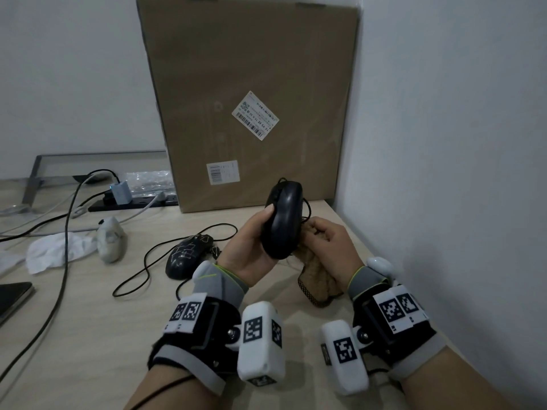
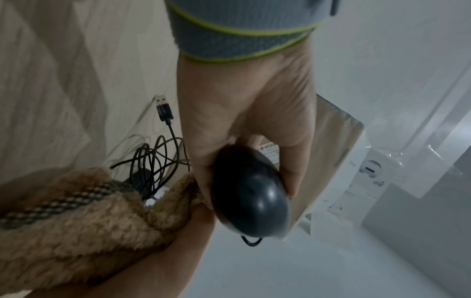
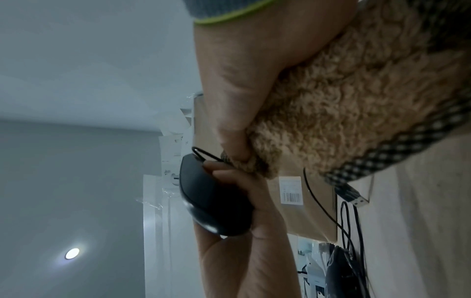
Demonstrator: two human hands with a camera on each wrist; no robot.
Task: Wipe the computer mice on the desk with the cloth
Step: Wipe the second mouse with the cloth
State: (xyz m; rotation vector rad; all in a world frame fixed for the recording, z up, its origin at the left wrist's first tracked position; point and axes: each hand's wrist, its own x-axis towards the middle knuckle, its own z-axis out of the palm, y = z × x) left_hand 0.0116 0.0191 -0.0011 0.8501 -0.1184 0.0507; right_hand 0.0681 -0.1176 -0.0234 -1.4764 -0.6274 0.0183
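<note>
My left hand (image 1: 254,238) grips a plain black wired mouse (image 1: 283,218) upright above the desk, thumb on its left side; the same black mouse (image 2: 251,198) fills the left wrist view and shows as the black mouse (image 3: 213,198) in the right wrist view. My right hand (image 1: 328,247) clutches a fluffy tan cloth (image 1: 315,272) with a dark checked edge, pressed against the mouse's right side. The tan cloth (image 3: 344,96) bunches under my right thumb. A second black mouse (image 1: 189,255) with pale line markings lies on the desk (image 1: 88,321). A white mouse (image 1: 111,239) lies further left.
A tall cardboard box (image 1: 251,99) stands at the back against the wall. A power strip (image 1: 133,202) with a charger and several cables runs along the left. Crumpled white tissue (image 1: 56,253) lies near the white mouse. A dark flat device (image 1: 13,297) sits at the left edge.
</note>
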